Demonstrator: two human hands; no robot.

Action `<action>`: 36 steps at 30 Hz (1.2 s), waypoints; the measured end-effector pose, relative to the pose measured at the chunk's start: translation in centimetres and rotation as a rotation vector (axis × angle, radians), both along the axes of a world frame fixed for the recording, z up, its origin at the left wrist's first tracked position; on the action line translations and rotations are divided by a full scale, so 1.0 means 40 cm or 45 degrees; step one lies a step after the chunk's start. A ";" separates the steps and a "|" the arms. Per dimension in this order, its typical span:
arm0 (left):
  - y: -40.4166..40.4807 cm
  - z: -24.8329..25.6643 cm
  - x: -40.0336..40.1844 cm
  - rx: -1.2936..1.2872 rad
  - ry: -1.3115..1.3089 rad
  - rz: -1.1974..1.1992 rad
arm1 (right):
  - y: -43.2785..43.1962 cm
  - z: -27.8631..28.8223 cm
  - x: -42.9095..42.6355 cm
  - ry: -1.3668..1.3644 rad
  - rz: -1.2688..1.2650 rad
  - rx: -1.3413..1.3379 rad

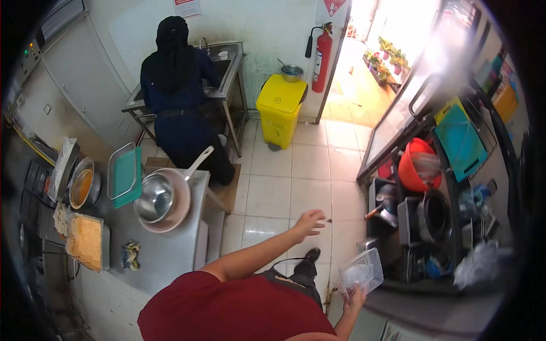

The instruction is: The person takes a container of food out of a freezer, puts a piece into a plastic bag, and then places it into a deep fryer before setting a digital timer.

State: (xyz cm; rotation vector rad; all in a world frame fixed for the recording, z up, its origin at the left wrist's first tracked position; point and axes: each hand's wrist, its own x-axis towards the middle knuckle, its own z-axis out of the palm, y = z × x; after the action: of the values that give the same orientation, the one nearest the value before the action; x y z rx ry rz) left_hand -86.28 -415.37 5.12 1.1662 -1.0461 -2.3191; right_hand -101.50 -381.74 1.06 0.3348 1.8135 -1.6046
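My right hand grips a clear rectangular plastic container by its near end, low at the right. Something pale and translucent shows in the container; I cannot tell what it is. My left hand is stretched out over the tiled floor, fingers apart and holding nothing. On the steel table to my left, a steel bowl sits inside a pale pink pan with a white handle. Nearby are a teal tray, a crumpled cloth and a rectangular pan of orange-yellow food.
A co-worker stands at the steel sink. A yellow pedal bin bears a metal bowl, near a fire extinguisher. An open glass door adjoins a rack with a red colander and a black pan.
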 end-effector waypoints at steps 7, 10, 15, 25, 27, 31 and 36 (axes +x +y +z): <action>-0.370 -0.263 -0.017 0.667 0.053 0.787 | -0.571 -0.038 -0.479 0.122 0.330 -0.055; -0.478 -0.175 0.035 0.588 0.048 1.000 | -0.940 0.024 -0.595 0.152 0.558 -0.131; -0.655 -0.162 0.016 0.624 0.209 1.296 | -1.458 0.186 -0.645 0.210 0.895 -0.317; -1.715 -0.323 -0.280 0.324 0.352 1.131 | -1.829 -0.032 -0.771 -0.260 0.790 0.090; -1.913 -0.284 -0.363 0.336 0.270 1.170 | -1.884 -0.014 -0.808 -0.261 0.777 0.108; -2.220 -0.275 -0.454 0.334 0.024 1.243 | -2.014 -0.041 -0.920 -0.221 0.792 0.164; -2.375 -0.402 -0.493 0.569 -0.304 1.215 | -2.255 -0.080 -0.984 -0.177 1.008 0.193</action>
State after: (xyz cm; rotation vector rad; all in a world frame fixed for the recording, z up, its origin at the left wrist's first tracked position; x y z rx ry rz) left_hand -106.00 -510.38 -10.96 1.6498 0.0640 -1.6646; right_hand -140.85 -471.94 -2.16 -0.1947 1.6576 -0.8727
